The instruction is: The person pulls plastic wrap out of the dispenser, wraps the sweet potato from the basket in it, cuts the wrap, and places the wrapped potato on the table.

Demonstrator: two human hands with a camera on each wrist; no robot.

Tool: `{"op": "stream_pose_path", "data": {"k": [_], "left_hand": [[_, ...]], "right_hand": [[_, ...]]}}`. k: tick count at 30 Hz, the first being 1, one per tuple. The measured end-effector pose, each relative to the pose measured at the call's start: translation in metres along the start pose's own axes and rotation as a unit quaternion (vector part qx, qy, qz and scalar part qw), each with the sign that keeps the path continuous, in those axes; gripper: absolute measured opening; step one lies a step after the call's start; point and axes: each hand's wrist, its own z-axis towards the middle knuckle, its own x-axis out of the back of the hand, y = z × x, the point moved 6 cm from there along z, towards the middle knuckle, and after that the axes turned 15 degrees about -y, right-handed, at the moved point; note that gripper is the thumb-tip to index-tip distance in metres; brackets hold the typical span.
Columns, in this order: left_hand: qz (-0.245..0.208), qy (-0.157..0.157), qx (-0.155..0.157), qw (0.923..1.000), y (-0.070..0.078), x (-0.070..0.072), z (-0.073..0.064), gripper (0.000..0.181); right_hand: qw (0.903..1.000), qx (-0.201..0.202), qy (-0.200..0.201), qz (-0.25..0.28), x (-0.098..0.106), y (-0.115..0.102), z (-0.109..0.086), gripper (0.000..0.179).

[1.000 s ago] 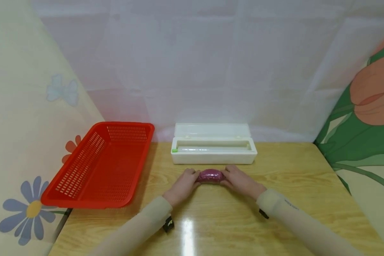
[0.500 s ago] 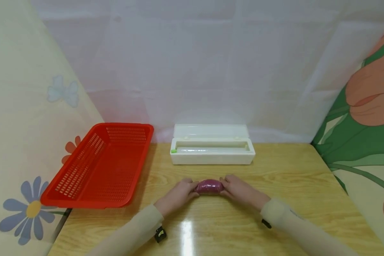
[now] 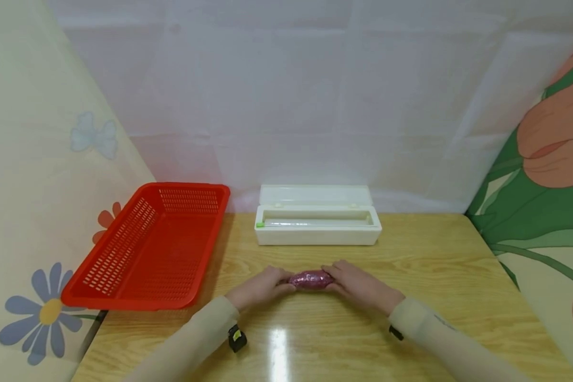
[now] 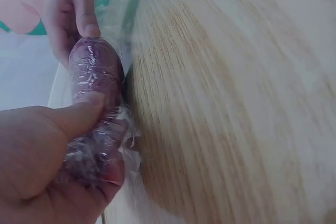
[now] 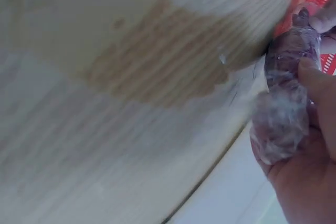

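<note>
A purple-skinned sweet potato (image 3: 310, 279) in clear cling film (image 4: 97, 150) lies crosswise between my two hands, close over the table. My left hand (image 3: 260, 287) grips its left end, the thumb pressing on the wrapped skin in the left wrist view. At the opposite end, my right hand (image 3: 360, 286) holds it with thumb and fingers. Loose, crumpled film (image 5: 281, 129) bunches in the right palm, and more gathers under the left thumb. Beyond the hands stands a white cling film box (image 3: 317, 236), lid raised, with a clear roll and a green piece at its left end.
A red perforated basket (image 3: 129, 304) sits at the left of the wooden table (image 3: 344, 345), its far end near the back cloth. White cloth (image 3: 286, 106) hangs behind the table, and flower-printed cloths flank both sides.
Both hands have drawn the sweet potato back from the box, toward me. Over the last half second it has turned slightly between them, and the left hand has shifted a little left.
</note>
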Motion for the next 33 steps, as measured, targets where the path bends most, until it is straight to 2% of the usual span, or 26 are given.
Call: {"op": "stream_pose_path", "data": {"k": [3, 7, 11, 16, 19, 22, 24, 30, 33], "left_hand": [[0.002, 0.013, -0.004, 0.9999, 0.003, 0.004, 0.002, 0.022], [0.01, 0.036, 0.005, 0.9993, 0.003, 0.005, 0.003, 0.015], [0.04, 0.056, 0.016, 0.9975, 0.002, 0.003, 0.002, 0.012], [0.09, 0.063, 0.029, 0.9935, 0.004, 0.002, 0.001, 0.013], [0.122, 0.066, 0.036, 0.9897, 0.007, 0.002, -0.001, 0.023], [0.142, 0.07, 0.038, 0.9867, 0.01, 0.002, 0.0, 0.03], [0.148, 0.077, 0.036, 0.9853, 0.011, 0.001, 0.001, 0.029], [0.17, 0.11, 0.045, 0.9782, 0.011, 0.001, 0.004, 0.023], [0.149, 0.099, 0.048, 0.9827, 0.009, 0.0, 0.004, 0.023]], "right_hand": [[0.9999, 0.01, -0.002, 0.009, 0.0, 0.005, 0.0, 0.053], [0.9987, 0.017, 0.002, 0.049, -0.002, 0.016, 0.001, 0.052], [0.9976, 0.025, 0.007, 0.064, -0.001, 0.018, 0.003, 0.049], [0.9997, 0.019, -0.002, 0.017, 0.002, 0.012, 0.005, 0.059], [0.9994, 0.019, 0.003, -0.027, 0.002, 0.008, 0.007, 0.064], [0.9985, 0.014, 0.014, -0.051, 0.002, 0.006, 0.009, 0.06], [0.9986, 0.003, 0.013, -0.051, 0.002, 0.006, 0.011, 0.054], [0.9998, -0.009, -0.015, -0.011, 0.003, 0.009, 0.017, 0.037], [0.9981, -0.009, -0.039, 0.046, 0.002, 0.012, 0.017, 0.034]]}}
